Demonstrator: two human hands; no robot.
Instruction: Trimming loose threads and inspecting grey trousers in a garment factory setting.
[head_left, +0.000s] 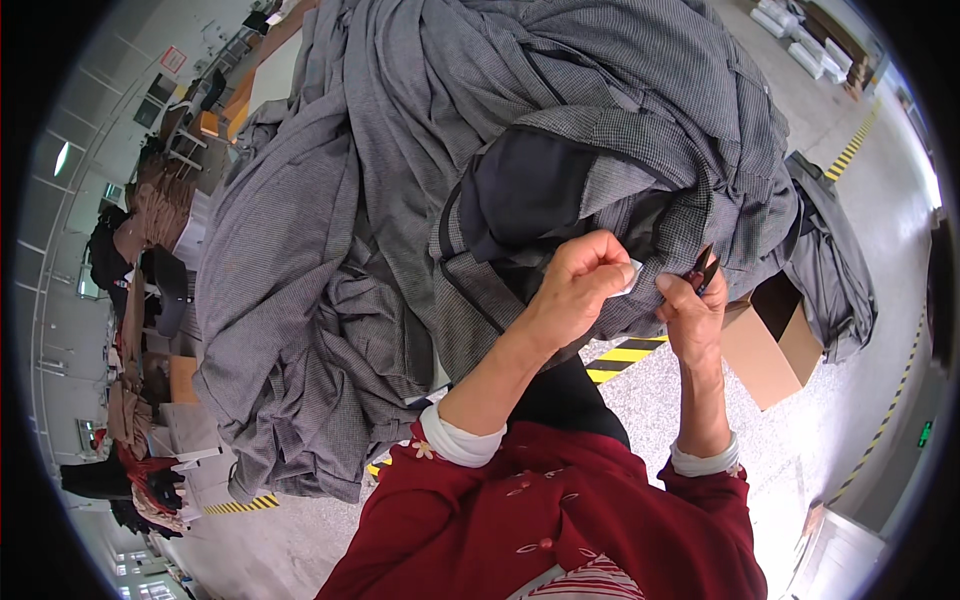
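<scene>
A large heap of grey checked garments [420, 130] fills the space in front of me. My left hand [580, 285] is closed in a pinch on a small white label [629, 279] at the heap's near side. Just to its right, my right hand [695, 310] is wrapped round dark thread snips [706, 270], whose blades point up and away. Both hands are close to one garment that lies turned back, showing its dark lining [530, 185]. Whether the label is attached to the cloth cannot be made out.
An open cardboard box [765, 355] stands on the floor at the right, beside grey cloth hanging down [830, 270]. Yellow and black striped tape [625, 358] marks the floor. Piles of brown clothing [160, 215] line the left, with a dark chair [170, 290].
</scene>
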